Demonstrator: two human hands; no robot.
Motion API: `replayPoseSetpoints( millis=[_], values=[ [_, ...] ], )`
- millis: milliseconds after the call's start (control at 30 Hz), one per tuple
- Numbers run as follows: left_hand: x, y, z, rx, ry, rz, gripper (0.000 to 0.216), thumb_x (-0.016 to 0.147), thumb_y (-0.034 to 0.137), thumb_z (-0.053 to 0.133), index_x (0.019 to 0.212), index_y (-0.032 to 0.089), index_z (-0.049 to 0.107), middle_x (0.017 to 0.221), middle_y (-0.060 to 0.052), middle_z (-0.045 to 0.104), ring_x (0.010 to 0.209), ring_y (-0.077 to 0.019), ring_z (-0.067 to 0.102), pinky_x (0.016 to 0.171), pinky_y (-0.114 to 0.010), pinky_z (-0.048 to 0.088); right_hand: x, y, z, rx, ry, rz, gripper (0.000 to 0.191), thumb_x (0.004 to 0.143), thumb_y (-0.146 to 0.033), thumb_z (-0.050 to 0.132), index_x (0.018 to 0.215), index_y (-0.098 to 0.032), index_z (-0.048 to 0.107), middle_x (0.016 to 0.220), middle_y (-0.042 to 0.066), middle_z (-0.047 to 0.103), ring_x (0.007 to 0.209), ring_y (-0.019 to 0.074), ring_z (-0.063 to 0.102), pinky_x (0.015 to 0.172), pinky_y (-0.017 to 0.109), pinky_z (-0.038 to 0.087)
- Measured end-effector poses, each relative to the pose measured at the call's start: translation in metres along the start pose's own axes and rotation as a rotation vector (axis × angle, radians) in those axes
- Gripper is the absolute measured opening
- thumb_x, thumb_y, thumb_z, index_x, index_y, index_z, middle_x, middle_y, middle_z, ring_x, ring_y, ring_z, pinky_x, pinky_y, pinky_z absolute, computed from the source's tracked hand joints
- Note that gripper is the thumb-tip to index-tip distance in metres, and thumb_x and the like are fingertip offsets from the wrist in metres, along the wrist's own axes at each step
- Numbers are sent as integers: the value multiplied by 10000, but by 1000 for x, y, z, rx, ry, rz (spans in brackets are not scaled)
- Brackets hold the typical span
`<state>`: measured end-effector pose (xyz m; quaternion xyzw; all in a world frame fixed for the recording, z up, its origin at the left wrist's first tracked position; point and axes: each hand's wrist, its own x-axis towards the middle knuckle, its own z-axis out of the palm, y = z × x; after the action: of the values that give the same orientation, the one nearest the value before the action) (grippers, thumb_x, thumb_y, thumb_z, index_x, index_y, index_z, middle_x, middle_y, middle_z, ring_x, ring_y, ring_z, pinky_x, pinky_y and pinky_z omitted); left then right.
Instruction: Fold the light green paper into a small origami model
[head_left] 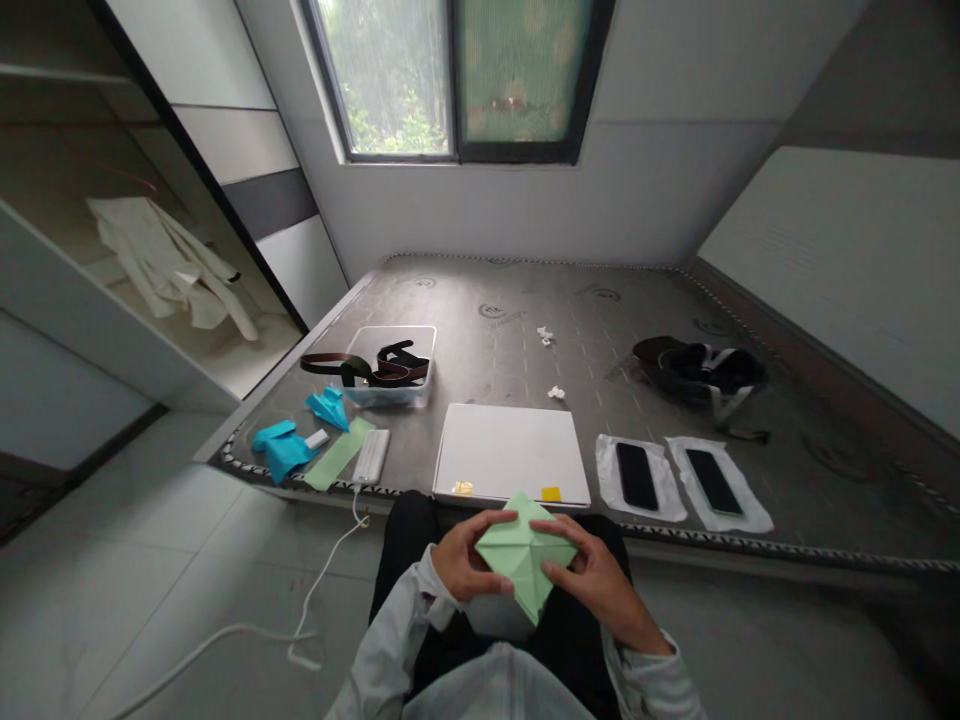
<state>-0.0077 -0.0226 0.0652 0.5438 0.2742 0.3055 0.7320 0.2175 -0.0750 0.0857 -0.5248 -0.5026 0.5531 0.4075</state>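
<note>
A light green folded paper (527,552), creased into a diamond with a point toward me, is held over my lap. My left hand (466,560) pinches its left corner between thumb and fingers. On the other side my right hand (600,580) grips the right part, thumb pressed on the front face and fingers along the upper edge. Just beyond the paper lies a flat white box (512,450) with a small yellow paper piece (551,494) near its front edge. What is behind the folded paper is hidden.
Left on the mattress are a clear plastic bin (390,395) with a belt (386,372), blue folded papers (286,452), a green paper strip (339,455) and a white power bank (371,458) with a cable. To the right lie two phones (637,477) on white wrapping and a black cap (697,370).
</note>
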Motion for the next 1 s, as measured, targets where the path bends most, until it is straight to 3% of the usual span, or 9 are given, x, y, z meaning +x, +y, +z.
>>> replayPoseSetpoints(
  millis=[133,233,367,433,567,633,733,900,1000],
  values=[
    [-1,-5,0,61,4,-21,926,486,369,898,1315,162,541,1036,-88,673,863,-216,632,743,-299,513,3,-2,2,-59,36,-10,408,728,-384,749,1108,-239,712,1215,93,633,1154,273,583,963,364,488],
    [2,-7,2,73,64,-51,780,576,375,844,1275,150,582,911,-54,674,695,-144,594,622,-237,478,4,-7,4,-139,68,-3,365,751,-394,724,1081,-237,724,1154,84,658,1102,266,608,940,363,491],
    [11,-8,3,140,256,-85,454,710,488,720,966,113,719,694,-20,659,560,-109,535,533,-215,431,5,-10,6,-198,95,8,306,762,-408,707,1013,-236,745,1066,64,691,1030,250,633,911,347,496],
    [14,-10,4,153,399,-81,420,728,527,691,824,118,713,667,-23,673,572,-124,568,550,-223,450,5,-10,7,-174,104,20,300,761,-423,706,987,-228,745,1048,67,705,1028,256,637,899,348,501],
    [16,-17,6,73,585,-55,550,647,527,771,1020,147,634,769,-41,740,621,-153,643,570,-233,496,3,-8,11,51,128,40,400,771,-464,702,1098,-234,680,1092,79,719,1031,251,651,901,356,510],
    [16,-20,8,7,580,-73,666,626,532,793,1125,154,565,724,-30,738,573,-144,642,541,-228,494,3,-8,13,263,157,50,491,833,-530,604,1229,-239,597,1014,86,741,925,233,684,825,351,536],
    [15,-22,10,-121,482,-104,706,608,544,811,1129,162,526,674,-14,721,539,-142,644,530,-231,492,4,-5,15,461,197,75,528,871,-578,504,1279,-246,563,948,89,756,845,228,699,782,363,545],
    [18,-28,18,-265,222,-215,711,547,510,867,1070,165,529,634,9,694,504,-120,624,528,-221,477,9,-1,22,293,75,45,531,661,-523,772,1114,-255,701,1238,109,678,1147,298,610,1041,439,434],
    [20,-36,25,-279,163,-269,725,523,535,867,1051,167,533,565,36,650,458,-105,586,503,-215,455,11,-1,28,229,16,18,338,666,-451,788,914,-226,747,1277,114,648,1174,294,594,1056,418,420]
  ],
)
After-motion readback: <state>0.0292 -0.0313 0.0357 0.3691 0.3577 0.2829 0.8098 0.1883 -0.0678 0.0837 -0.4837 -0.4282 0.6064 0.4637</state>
